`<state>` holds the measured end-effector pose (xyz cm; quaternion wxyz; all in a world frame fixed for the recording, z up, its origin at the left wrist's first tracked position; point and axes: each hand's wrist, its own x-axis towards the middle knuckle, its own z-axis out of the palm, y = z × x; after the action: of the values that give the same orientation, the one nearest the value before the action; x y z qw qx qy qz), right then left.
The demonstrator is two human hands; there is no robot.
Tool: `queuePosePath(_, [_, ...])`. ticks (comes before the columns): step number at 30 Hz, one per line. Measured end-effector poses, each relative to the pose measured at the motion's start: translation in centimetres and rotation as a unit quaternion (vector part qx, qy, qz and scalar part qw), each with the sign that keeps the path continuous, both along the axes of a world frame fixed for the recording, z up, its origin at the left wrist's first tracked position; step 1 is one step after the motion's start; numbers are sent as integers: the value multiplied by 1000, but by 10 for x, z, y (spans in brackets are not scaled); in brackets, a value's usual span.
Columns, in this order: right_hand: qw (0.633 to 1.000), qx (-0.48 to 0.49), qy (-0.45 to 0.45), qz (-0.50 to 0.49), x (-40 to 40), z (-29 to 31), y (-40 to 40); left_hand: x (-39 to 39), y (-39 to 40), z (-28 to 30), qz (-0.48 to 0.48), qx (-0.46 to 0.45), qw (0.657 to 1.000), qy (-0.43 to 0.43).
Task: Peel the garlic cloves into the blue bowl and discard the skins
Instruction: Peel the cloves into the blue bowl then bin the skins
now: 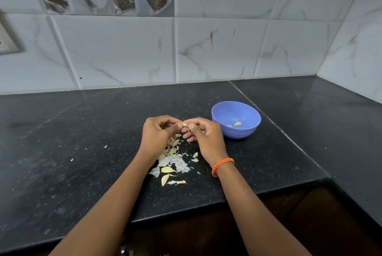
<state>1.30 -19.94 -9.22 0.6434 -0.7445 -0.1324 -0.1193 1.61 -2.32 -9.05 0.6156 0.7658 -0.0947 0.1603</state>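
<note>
Both hands meet over a speckled black stone tabletop (82, 142), fingers curled in. The left hand (158, 135) and right hand (203, 138) pinch one small pale garlic clove (185, 124) between thumbs and fingertips, held up off the surface. Right wrist has an orange braided cord bracelet (222, 166) on it. Under and just near of the hands sits a messy pile of papery white and yellowish garlic skins (172, 160), with a few tiny flecks scattered off to the left. Just right of the right hand is a round blue plastic bowl (235, 111) with two pale peeled cloves (237, 124) lying at the bottom. White marble-look wall tiles (217, 49) run along the far side.
</note>
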Motion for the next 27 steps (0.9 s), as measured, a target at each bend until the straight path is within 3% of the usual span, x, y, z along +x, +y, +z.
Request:
queuePosePath(9, [1000,2,-10,-18,-2,0,2,-3,-4,2,0,5,1000,-7])
queuePosePath(15, [998,2,-36,-55,-6,3,3,-5,-7,5,52,7,998,-29])
queuePosePath(27, [984,-82,-93,-131,-4,1,5,-6,-13,-2,23,104,993,-48])
